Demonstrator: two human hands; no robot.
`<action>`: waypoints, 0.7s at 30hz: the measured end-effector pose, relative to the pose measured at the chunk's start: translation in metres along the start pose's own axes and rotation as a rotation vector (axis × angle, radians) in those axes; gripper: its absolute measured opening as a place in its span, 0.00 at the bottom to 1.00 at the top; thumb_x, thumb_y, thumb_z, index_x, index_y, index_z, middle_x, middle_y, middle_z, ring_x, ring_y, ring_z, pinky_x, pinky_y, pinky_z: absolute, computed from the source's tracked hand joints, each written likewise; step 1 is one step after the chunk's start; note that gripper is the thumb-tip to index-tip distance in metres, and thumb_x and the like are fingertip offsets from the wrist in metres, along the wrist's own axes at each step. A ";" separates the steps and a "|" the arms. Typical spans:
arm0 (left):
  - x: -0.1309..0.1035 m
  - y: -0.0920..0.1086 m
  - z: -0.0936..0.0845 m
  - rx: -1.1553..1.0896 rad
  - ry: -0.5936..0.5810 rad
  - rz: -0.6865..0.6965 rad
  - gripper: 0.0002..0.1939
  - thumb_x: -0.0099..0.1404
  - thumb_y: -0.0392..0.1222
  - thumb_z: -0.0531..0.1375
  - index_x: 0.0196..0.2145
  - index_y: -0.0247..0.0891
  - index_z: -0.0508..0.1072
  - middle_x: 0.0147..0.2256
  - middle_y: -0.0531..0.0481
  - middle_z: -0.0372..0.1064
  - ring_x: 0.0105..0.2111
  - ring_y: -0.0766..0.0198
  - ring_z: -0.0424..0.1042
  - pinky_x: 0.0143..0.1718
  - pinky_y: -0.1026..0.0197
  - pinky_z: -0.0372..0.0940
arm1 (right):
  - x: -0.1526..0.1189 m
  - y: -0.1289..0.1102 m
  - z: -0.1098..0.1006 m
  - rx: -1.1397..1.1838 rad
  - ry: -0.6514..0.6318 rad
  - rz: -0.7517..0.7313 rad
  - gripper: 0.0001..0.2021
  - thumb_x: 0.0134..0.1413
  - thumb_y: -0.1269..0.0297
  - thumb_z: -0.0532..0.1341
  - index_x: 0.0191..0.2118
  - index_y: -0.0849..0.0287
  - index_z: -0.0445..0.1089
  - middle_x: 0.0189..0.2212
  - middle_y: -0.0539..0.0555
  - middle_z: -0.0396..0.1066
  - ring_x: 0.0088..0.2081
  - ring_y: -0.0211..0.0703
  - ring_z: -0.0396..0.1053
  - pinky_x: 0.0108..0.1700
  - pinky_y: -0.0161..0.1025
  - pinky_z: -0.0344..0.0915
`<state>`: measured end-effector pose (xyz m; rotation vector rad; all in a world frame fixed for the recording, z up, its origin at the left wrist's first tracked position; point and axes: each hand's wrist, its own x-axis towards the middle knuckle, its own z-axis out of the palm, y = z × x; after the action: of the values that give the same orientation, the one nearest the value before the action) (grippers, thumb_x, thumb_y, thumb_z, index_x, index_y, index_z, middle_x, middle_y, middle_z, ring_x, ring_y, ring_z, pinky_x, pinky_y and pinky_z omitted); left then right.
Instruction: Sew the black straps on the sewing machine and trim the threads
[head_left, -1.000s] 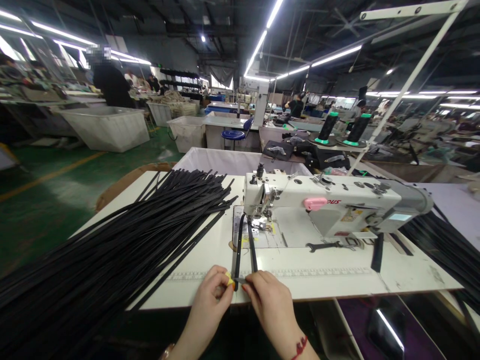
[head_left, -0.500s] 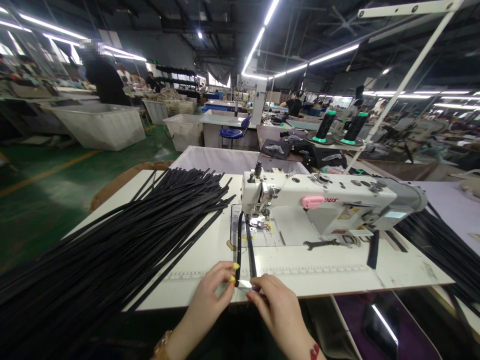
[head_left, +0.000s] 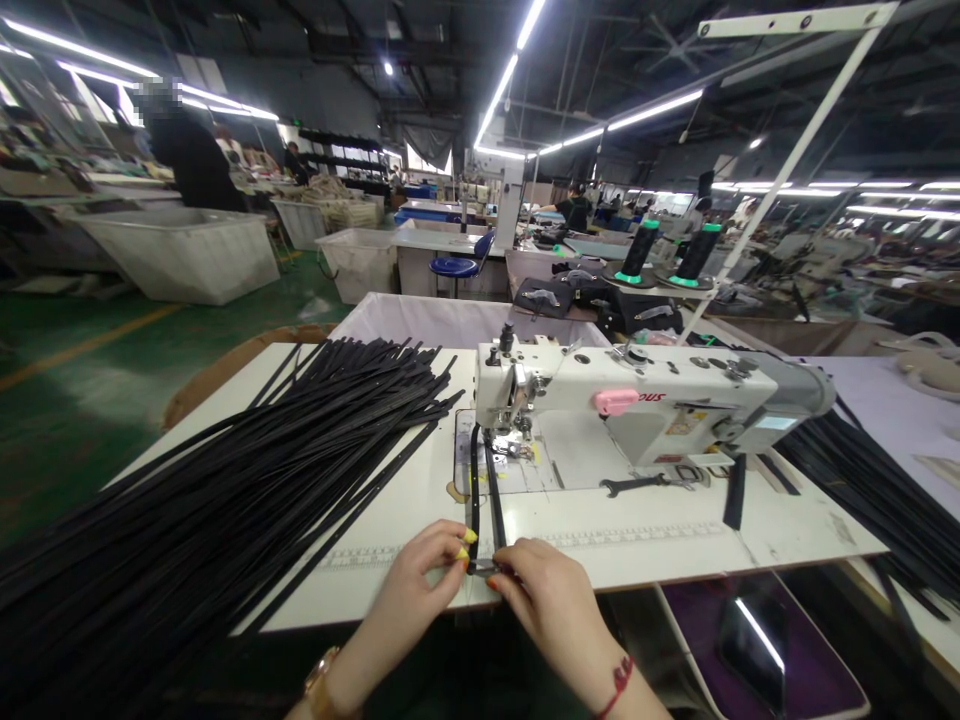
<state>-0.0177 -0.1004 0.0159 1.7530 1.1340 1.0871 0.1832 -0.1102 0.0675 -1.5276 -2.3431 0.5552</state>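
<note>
A black strap hangs from the needle area of the white sewing machine (head_left: 559,390) toward me in two lengths, a left length (head_left: 474,490) and a right length (head_left: 496,500). At the table's front edge my left hand (head_left: 424,575) pinches the lower end of the left length between thumb and fingers. My right hand (head_left: 551,590) is closed by the right length's lower end, its grip partly hidden by the fingers. A small shiny piece (head_left: 481,567) bridges the two hands; its kind is unclear. Left of the machine lies a big pile of black straps (head_left: 300,450).
A wrench (head_left: 637,486) lies before the machine, above a ruler strip (head_left: 637,535) on the tabletop. Two black thread cones (head_left: 637,255) stand behind. More straps (head_left: 862,500) lie at right. Beyond the table are a pale bin (head_left: 442,318) and a blue stool (head_left: 455,266).
My view has shifted slightly, so the scene sits a little further left. The shiny piece between my hands has turned and looks thinner and darker. Both hands stay closed near the strap ends.
</note>
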 end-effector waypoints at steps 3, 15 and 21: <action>0.002 0.000 -0.001 -0.042 -0.020 -0.022 0.05 0.63 0.33 0.56 0.30 0.39 0.69 0.43 0.46 0.68 0.45 0.60 0.69 0.46 0.59 0.66 | 0.003 -0.001 0.000 -0.017 -0.008 -0.015 0.05 0.60 0.63 0.57 0.38 0.53 0.71 0.33 0.49 0.73 0.37 0.41 0.70 0.37 0.35 0.62; 0.007 0.004 -0.002 -0.160 0.007 -0.073 0.07 0.65 0.41 0.57 0.31 0.38 0.71 0.40 0.44 0.70 0.43 0.58 0.71 0.45 0.56 0.68 | 0.001 0.002 0.006 0.093 0.080 -0.029 0.04 0.59 0.64 0.58 0.35 0.53 0.70 0.32 0.49 0.73 0.35 0.43 0.70 0.36 0.38 0.63; 0.005 0.007 -0.003 -0.349 0.064 -0.096 0.13 0.67 0.40 0.56 0.49 0.39 0.70 0.46 0.43 0.69 0.46 0.57 0.71 0.51 0.53 0.67 | -0.008 0.014 0.017 0.535 0.237 0.157 0.07 0.61 0.60 0.55 0.42 0.54 0.67 0.33 0.50 0.71 0.34 0.40 0.69 0.37 0.37 0.65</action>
<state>-0.0176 -0.0974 0.0246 1.3885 0.9867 1.2081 0.1900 -0.1152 0.0457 -1.4276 -1.7230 0.8963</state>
